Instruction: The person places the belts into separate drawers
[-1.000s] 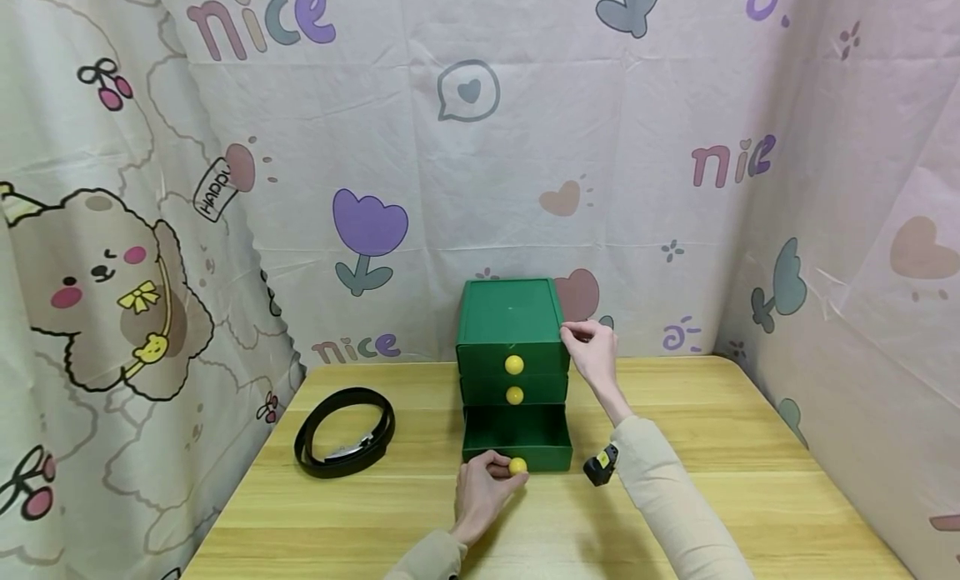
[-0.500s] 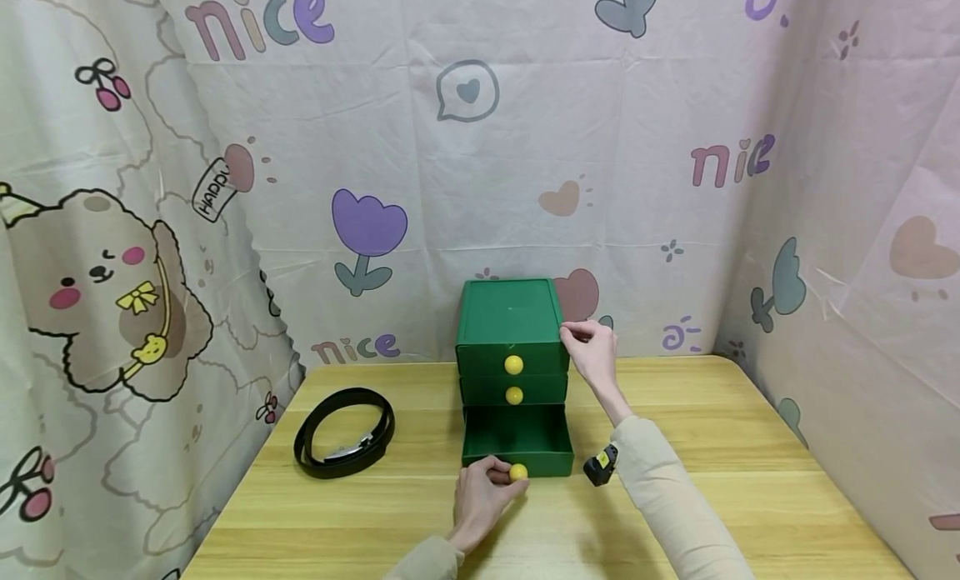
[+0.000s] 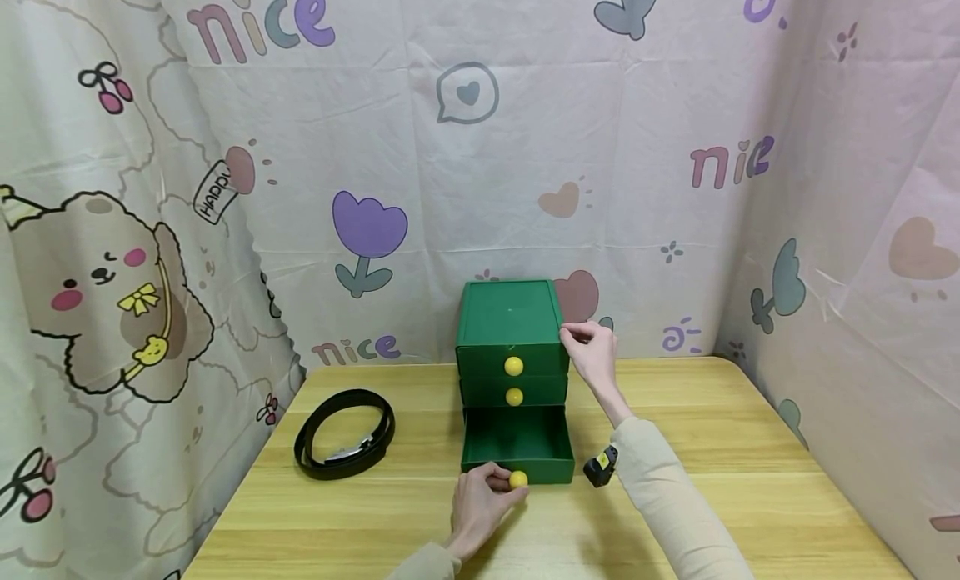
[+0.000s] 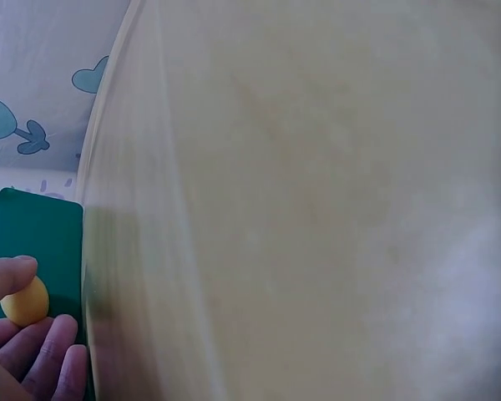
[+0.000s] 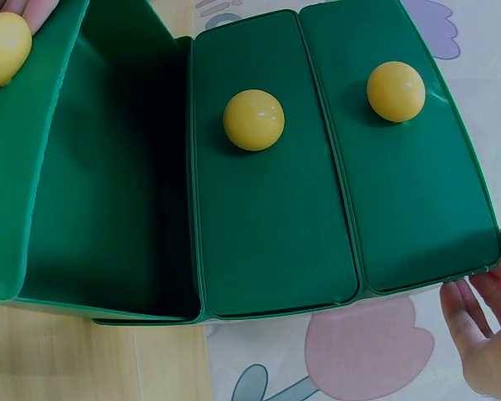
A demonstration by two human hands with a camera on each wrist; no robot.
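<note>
A green drawer cabinet (image 3: 510, 313) with three stacked drawers and round yellow knobs stands at the back middle of the table. Its bottom drawer (image 3: 555, 472) is pulled out, showing bare green walls and floor; the two above are closed. My left hand (image 3: 478, 507) pinches the bottom drawer's yellow knob (image 3: 518, 480), which the left wrist view shows between thumb and fingers. At the cabinet's upper right front corner, my right hand (image 3: 594, 355) holds the edge. In the right wrist view, its fingertips (image 5: 459, 305) lie against the side wall.
A coiled black belt (image 3: 306, 438) with a silver buckle lies left on the wooden table (image 3: 705, 480). Right of the drawer, beside the right sleeve, sits a small black tape measure (image 3: 597, 472) with a yellow label. Patterned curtains (image 3: 480, 172) hang behind and at both sides.
The bottom drawer has slid farther out toward me, with my left hand moving back on its knob. My right hand stays at the cabinet corner.
</note>
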